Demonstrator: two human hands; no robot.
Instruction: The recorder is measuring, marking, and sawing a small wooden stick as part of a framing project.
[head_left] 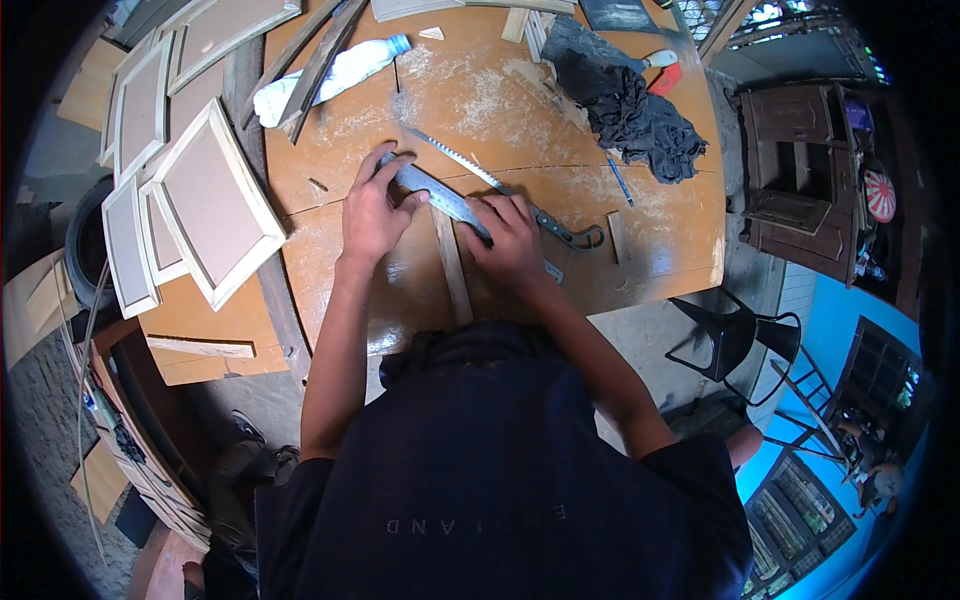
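A silvery metal ruler (440, 199) with marks along it lies slantwise across a thin wooden strip (452, 268) on the table. My left hand (375, 212) grips its far left end, fingers over the far edge and thumb on the near one. Closer to me, my right hand (508, 245) is closed on its other end, partly hiding it. Just beyond the ruler rests a handsaw, its toothed blade (455, 157) pointing away to the left and its dark, hooked handle (568, 230) right of my right hand. A short wooden piece (615, 238) lies further right.
Sawdust covers parts of the brown table (350, 235). Several pale wooden frames (225, 195) lie at the left, near a white bottle (335, 78) under dark battens. Black cloth (650, 120) and a blue pencil (620, 182) are at the right. A black metal chair (730, 335) stands beyond the table's right edge.
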